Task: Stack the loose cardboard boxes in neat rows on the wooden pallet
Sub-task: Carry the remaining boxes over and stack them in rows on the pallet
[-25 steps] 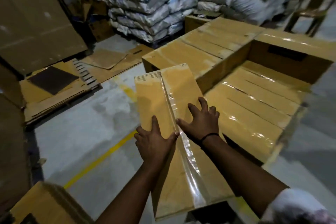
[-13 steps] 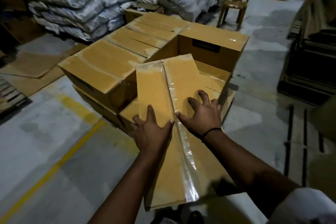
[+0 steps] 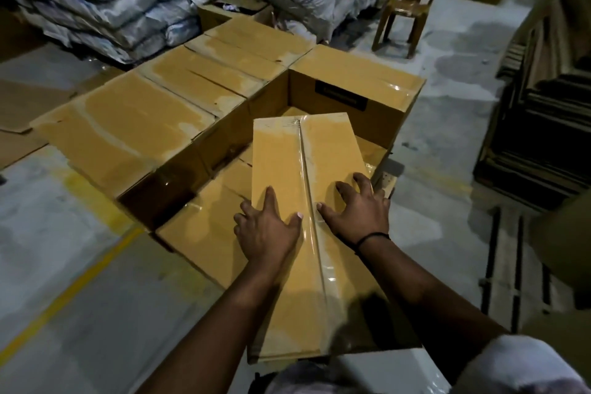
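Nearest the viewer, a long taped cardboard box is carried lengthwise, its near end low against the body and its far end reaching out over the stack. Both hands lie flat on its top face, fingers spread rather than curled round an edge: the left hand just left of the central tape seam, the right hand just right of it, with a dark band at the wrist. What bears the box from beneath cannot be told. The box's long axis runs away from the person, pointing into the open gap in the upper layer. Beneath its far half lies the lower layer of boxes. Left of the gap stands the taller row of stacked boxes; beyond it, a box with a dark label closes the back. The pallet itself is hidden, apart perhaps from a pale corner at the right. The hands sit about level, so the likely move is a straight push forward and down. Farther off are piled sacks and a brown chair.
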Action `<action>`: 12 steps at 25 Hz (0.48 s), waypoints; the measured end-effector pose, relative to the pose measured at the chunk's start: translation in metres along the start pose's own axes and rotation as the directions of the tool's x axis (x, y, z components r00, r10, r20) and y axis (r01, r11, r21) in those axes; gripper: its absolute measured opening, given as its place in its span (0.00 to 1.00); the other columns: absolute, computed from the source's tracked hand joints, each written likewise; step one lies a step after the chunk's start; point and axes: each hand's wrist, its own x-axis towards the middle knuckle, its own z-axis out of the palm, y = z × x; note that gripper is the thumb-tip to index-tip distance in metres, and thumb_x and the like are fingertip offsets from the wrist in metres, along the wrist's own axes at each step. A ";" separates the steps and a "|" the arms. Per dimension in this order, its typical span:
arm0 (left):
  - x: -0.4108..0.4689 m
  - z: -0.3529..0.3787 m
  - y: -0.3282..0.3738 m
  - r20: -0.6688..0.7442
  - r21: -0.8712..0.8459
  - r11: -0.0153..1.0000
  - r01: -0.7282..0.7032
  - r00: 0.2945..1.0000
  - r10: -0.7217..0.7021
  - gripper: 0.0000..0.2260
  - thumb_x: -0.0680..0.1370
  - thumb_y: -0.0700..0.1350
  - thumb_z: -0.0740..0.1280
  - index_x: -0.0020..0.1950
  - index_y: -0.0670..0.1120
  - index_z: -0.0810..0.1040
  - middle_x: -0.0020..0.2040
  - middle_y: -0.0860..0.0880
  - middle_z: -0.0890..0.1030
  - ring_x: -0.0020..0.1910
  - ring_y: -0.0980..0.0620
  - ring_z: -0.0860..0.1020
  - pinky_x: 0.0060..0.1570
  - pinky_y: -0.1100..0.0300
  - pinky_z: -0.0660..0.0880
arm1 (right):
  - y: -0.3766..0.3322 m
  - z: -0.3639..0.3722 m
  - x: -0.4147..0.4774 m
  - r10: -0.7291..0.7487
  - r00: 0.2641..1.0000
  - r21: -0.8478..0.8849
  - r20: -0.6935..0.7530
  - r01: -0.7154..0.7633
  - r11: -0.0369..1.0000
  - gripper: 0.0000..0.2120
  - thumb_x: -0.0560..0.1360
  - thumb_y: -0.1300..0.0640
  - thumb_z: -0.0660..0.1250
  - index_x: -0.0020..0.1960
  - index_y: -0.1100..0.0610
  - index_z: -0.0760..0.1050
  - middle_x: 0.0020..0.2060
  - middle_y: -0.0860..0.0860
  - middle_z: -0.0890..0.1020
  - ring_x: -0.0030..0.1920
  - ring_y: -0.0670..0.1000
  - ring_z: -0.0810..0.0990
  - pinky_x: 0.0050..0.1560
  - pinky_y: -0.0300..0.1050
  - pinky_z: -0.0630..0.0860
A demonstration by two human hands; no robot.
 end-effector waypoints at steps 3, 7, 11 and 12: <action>0.031 0.013 0.029 0.018 0.010 1.000 0.004 1.000 -0.005 0.42 0.73 0.72 0.64 0.81 0.57 0.55 0.72 0.38 0.64 0.68 0.36 0.66 0.64 0.45 0.68 | 0.015 0.000 0.046 -0.008 1.000 0.008 0.003 0.008 1.000 0.33 0.72 0.27 0.61 0.73 0.41 0.70 0.77 0.50 0.62 0.72 0.64 0.65 0.72 0.62 0.62; 0.056 0.042 0.073 0.015 0.033 0.998 0.053 0.998 -0.054 0.43 0.73 0.72 0.65 0.82 0.58 0.53 0.72 0.38 0.64 0.69 0.36 0.66 0.65 0.45 0.68 | 0.050 0.004 0.097 -0.028 0.999 0.039 0.043 0.026 0.999 0.33 0.72 0.28 0.61 0.73 0.41 0.70 0.78 0.49 0.61 0.72 0.63 0.65 0.71 0.62 0.63; 0.073 0.077 0.119 -0.012 0.019 0.990 0.142 0.990 -0.142 0.43 0.72 0.72 0.65 0.81 0.58 0.52 0.74 0.38 0.63 0.71 0.36 0.64 0.68 0.44 0.68 | 0.087 0.003 0.157 -0.123 0.988 0.060 0.095 0.118 0.991 0.33 0.72 0.28 0.61 0.73 0.41 0.70 0.78 0.49 0.61 0.71 0.63 0.64 0.71 0.61 0.62; 0.075 0.082 0.131 -0.019 0.003 0.985 0.175 0.984 -0.175 0.43 0.72 0.72 0.65 0.81 0.58 0.53 0.74 0.38 0.63 0.72 0.36 0.64 0.68 0.44 0.68 | 0.095 0.002 0.170 -0.150 0.983 0.060 0.108 0.144 0.988 0.33 0.72 0.28 0.61 0.73 0.41 0.70 0.77 0.49 0.61 0.71 0.62 0.64 0.71 0.61 0.63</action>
